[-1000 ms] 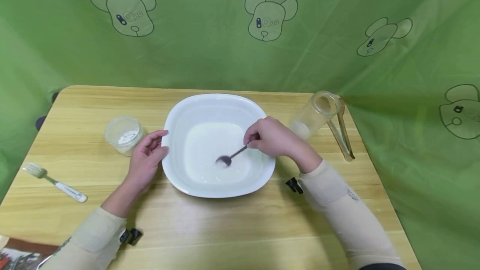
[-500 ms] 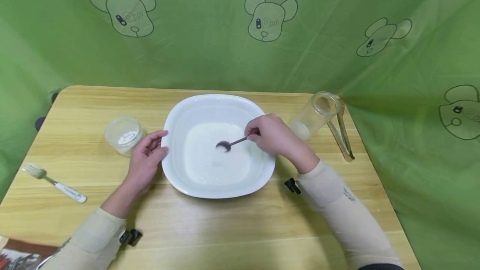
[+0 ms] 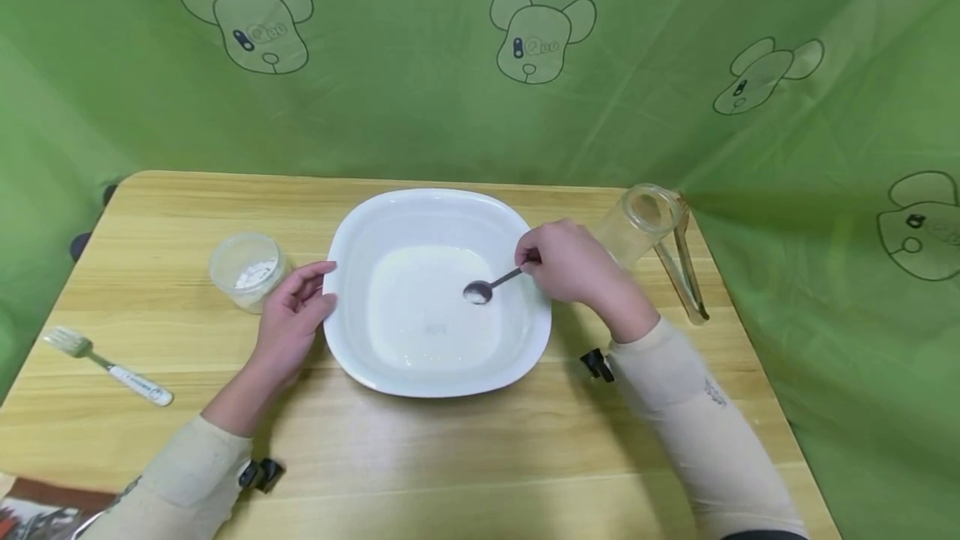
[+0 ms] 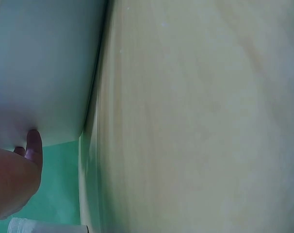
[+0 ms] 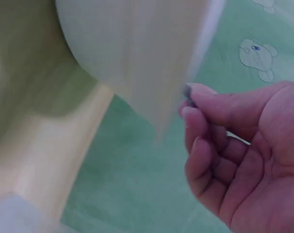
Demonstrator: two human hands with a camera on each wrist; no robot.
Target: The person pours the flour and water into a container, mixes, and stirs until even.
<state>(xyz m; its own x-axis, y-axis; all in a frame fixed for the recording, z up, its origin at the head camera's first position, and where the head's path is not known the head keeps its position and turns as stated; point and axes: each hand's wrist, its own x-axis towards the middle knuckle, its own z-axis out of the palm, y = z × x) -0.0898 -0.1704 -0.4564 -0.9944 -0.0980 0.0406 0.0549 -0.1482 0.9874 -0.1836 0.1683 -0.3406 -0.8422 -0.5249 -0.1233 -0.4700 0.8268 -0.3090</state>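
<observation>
The right hand (image 3: pixel 576 269) pinched a spoon (image 3: pixel 477 292), whose tilting risked spills; the left hand (image 3: pixel 294 319), loosely spread, touched the basin (image 3: pixel 354 282).

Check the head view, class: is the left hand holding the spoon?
No, the right hand holds the spoon, while the left hand touches the side of the bowl.

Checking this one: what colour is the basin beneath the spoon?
The basin is white inside and along its rim; the head view shows it best.
</observation>
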